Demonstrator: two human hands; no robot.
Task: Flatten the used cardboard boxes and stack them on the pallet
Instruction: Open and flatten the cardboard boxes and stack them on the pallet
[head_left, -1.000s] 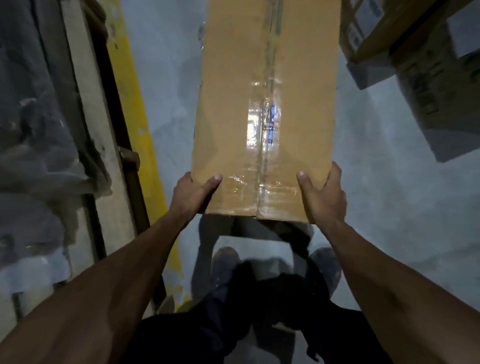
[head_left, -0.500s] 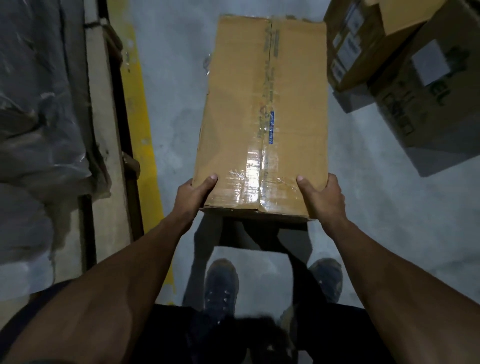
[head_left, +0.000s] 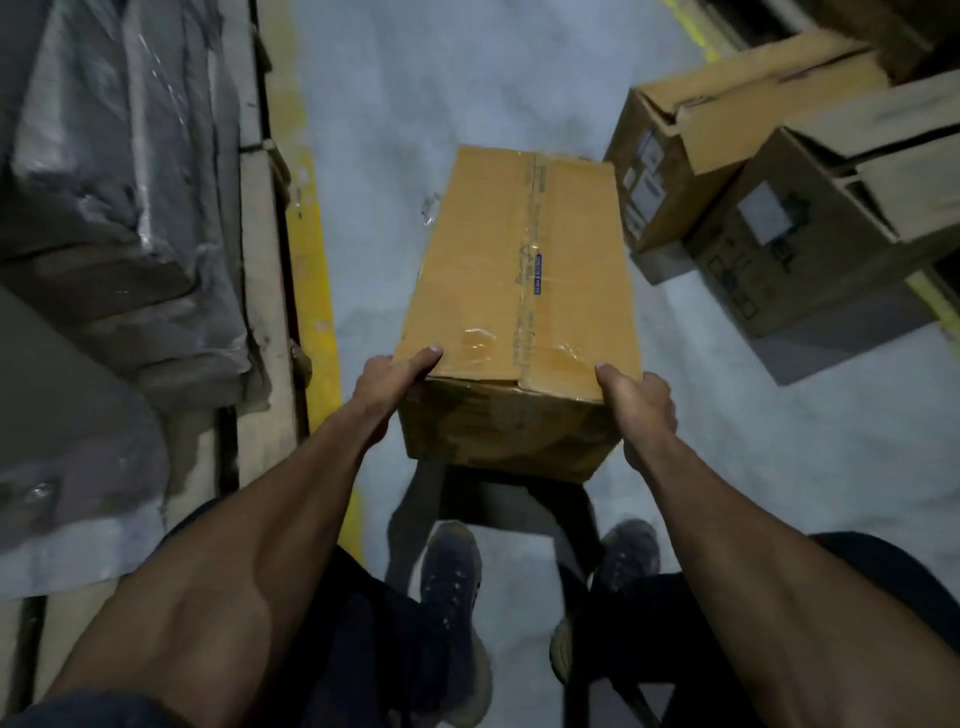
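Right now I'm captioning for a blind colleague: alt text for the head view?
Both hands, left hand and right hand, grip the near end of a taped brown cardboard box above a grey concrete floor; open cardboard boxes sit right.

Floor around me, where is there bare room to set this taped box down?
Bare grey floor lies ahead of the taped box, between the yellow line and the open boxes. The right is crowded with those boxes; the left with wrapped goods.
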